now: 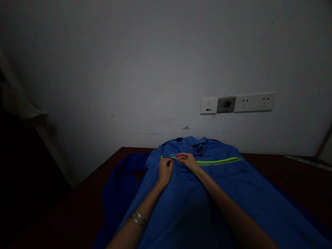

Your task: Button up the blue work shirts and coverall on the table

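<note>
A blue jacket (226, 188) lies spread on a dark red surface, its collar toward the wall. A yellow-green and grey stripe (219, 161) runs across its chest. My left hand (165, 170) pinches the cloth near the left end of this stripe, beside a small white print. Close by on the right, my right hand (187, 160) has its fingers bent together at the same stripe, and the cloth is gathered between the two hands. What exactly lies between the fingertips is too small and dark to see. Bracelets circle my left wrist.
Darker blue cloth, a sleeve (121, 181), lies left of the jacket. The dark red tabletop (289, 178) meets a pale wall (125, 75) with a row of sockets (253, 103). A thin strip (313, 163) lies at the right. The far left is very dark.
</note>
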A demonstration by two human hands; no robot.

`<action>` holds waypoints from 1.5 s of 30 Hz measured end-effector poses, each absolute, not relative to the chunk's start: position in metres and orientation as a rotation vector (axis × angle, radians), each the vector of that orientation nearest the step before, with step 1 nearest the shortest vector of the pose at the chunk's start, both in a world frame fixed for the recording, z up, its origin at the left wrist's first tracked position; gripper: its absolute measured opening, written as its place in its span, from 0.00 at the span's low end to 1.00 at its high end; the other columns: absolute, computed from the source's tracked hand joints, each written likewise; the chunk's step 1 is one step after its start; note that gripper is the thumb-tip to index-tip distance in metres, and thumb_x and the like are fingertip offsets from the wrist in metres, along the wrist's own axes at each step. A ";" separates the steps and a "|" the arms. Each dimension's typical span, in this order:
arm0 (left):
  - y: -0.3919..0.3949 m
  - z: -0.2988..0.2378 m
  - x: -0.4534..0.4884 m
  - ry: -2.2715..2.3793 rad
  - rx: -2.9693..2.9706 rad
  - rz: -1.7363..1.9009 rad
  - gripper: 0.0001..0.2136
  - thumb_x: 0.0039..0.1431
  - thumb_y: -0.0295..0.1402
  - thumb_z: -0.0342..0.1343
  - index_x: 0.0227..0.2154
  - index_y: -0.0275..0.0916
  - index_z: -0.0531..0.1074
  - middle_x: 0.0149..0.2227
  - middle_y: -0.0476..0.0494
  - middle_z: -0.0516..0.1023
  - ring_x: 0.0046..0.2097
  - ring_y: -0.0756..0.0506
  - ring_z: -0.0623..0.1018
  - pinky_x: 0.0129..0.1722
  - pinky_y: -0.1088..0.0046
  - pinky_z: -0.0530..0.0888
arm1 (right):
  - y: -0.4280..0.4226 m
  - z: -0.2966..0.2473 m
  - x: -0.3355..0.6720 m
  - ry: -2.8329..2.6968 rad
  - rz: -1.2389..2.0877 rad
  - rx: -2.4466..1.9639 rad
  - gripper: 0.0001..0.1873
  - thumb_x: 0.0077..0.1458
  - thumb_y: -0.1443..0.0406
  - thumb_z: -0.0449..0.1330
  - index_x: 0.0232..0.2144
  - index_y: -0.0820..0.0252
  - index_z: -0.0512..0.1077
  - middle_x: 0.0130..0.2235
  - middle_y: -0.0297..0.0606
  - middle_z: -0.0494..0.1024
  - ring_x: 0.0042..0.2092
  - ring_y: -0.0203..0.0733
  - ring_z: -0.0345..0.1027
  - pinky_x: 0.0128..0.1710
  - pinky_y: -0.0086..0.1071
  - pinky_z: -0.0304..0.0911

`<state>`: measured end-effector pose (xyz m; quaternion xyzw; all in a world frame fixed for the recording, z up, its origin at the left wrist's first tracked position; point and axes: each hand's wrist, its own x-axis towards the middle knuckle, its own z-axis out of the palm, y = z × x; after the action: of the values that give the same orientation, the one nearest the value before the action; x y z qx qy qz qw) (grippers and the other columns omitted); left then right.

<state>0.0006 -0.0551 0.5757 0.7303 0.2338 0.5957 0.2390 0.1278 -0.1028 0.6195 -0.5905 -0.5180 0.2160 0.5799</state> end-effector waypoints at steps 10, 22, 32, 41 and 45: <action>-0.055 0.574 0.001 0.635 1.967 1.628 0.06 0.52 0.26 0.50 0.26 0.36 0.73 0.30 0.44 0.75 0.35 0.47 0.72 0.42 0.67 0.66 | -0.105 0.617 0.125 -1.568 0.112 -1.401 0.12 0.41 0.66 0.58 0.32 0.62 0.71 0.30 0.37 0.76 0.34 0.38 0.70 0.39 0.34 0.63; -0.051 0.575 0.000 0.642 2.000 1.610 0.06 0.52 0.27 0.52 0.27 0.35 0.74 0.29 0.43 0.76 0.34 0.48 0.72 0.39 0.70 0.66 | -0.109 0.616 0.124 -1.704 -0.187 -1.491 0.14 0.46 0.69 0.55 0.38 0.57 0.67 0.33 0.34 0.75 0.37 0.39 0.67 0.38 0.32 0.60; -0.051 0.579 0.000 0.727 2.050 1.434 0.10 0.53 0.30 0.50 0.25 0.33 0.75 0.28 0.41 0.76 0.31 0.47 0.72 0.34 0.72 0.65 | -0.107 0.610 0.126 -1.694 -0.180 -1.492 0.09 0.46 0.68 0.54 0.34 0.58 0.64 0.32 0.35 0.73 0.37 0.38 0.67 0.37 0.31 0.60; -0.050 0.586 -0.001 0.699 1.957 1.250 0.12 0.48 0.25 0.46 0.19 0.31 0.74 0.20 0.47 0.74 0.25 0.50 0.70 0.27 0.78 0.62 | -0.106 0.608 0.127 -1.680 -0.153 -1.507 0.10 0.48 0.67 0.53 0.36 0.57 0.63 0.32 0.34 0.74 0.35 0.38 0.68 0.36 0.31 0.61; -0.052 0.587 0.000 0.730 1.924 1.278 0.11 0.47 0.24 0.46 0.21 0.31 0.75 0.22 0.46 0.75 0.27 0.50 0.70 0.29 0.77 0.64 | -0.108 0.610 0.122 -1.718 -0.203 -1.521 0.11 0.49 0.68 0.52 0.38 0.57 0.64 0.32 0.34 0.74 0.36 0.38 0.69 0.37 0.32 0.61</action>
<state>-0.0003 -0.0524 0.5866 0.7433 0.2820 0.4940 0.3520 0.1225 -0.1079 0.6099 -0.6033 -0.6813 -0.0805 0.4067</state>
